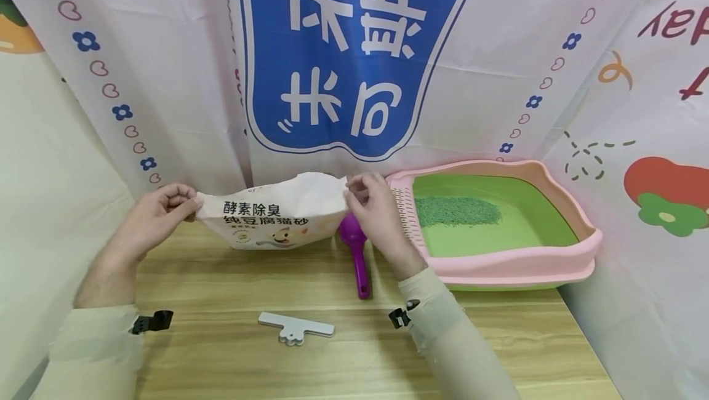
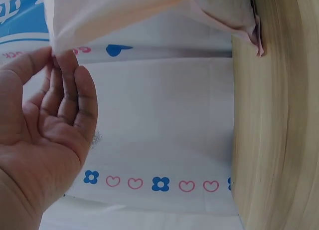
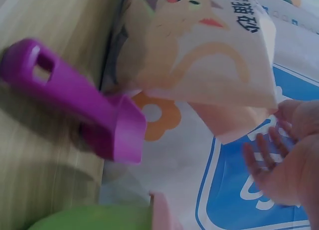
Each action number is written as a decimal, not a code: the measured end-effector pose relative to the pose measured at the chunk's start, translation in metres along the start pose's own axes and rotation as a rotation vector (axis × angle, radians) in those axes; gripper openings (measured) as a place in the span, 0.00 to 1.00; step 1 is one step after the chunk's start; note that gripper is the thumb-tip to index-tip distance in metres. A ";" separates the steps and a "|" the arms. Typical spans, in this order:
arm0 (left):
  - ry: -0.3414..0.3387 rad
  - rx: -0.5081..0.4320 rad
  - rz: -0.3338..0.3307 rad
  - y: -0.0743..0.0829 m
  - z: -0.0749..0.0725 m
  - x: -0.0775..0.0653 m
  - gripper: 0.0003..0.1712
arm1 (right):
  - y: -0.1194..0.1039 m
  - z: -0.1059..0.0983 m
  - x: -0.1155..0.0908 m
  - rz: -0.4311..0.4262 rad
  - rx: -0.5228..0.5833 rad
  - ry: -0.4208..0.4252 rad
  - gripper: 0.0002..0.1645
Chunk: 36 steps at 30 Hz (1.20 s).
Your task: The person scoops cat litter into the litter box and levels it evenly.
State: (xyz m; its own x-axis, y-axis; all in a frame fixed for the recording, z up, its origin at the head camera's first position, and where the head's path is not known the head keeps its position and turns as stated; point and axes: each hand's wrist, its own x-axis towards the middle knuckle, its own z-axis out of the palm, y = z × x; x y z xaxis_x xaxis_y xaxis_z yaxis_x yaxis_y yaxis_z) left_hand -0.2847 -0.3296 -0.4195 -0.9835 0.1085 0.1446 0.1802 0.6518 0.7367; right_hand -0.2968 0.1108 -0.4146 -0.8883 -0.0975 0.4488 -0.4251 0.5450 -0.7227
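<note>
A white cat litter bag (image 1: 277, 209) with dark printed characters and a cartoon cat stands upright at the back of the table. My left hand (image 1: 146, 221) pinches its upper left corner between thumb and fingers. At the upper right corner, my right hand (image 1: 382, 218) pinches the edge of the bag. The left wrist view shows the other fingers of the left hand (image 2: 55, 115) loosely bent below the corner. In the right wrist view the right hand (image 3: 289, 160) is partly cut off. The bag's contents are hidden.
A purple scoop (image 1: 360, 261) lies right of the bag, below my right hand. The pink-rimmed green litter box (image 1: 515, 268) stands at the right, with green litter (image 1: 460, 210) inside. A light grey clip (image 1: 296, 327) lies in front. Printed curtains (image 1: 183, 80) hang behind.
</note>
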 end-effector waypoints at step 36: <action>-0.082 0.502 0.416 0.072 0.054 -0.010 0.24 | 0.010 0.021 -0.007 -0.288 -0.358 -0.168 0.10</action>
State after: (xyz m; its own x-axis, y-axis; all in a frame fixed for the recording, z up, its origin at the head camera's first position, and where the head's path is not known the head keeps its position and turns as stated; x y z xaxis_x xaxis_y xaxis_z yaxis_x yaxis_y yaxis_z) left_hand -0.2621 -0.2429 -0.4034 -0.8346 0.4710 0.2856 0.5367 0.8121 0.2290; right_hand -0.2984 0.0995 -0.4363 -0.7718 -0.4031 0.4917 -0.5972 0.7252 -0.3428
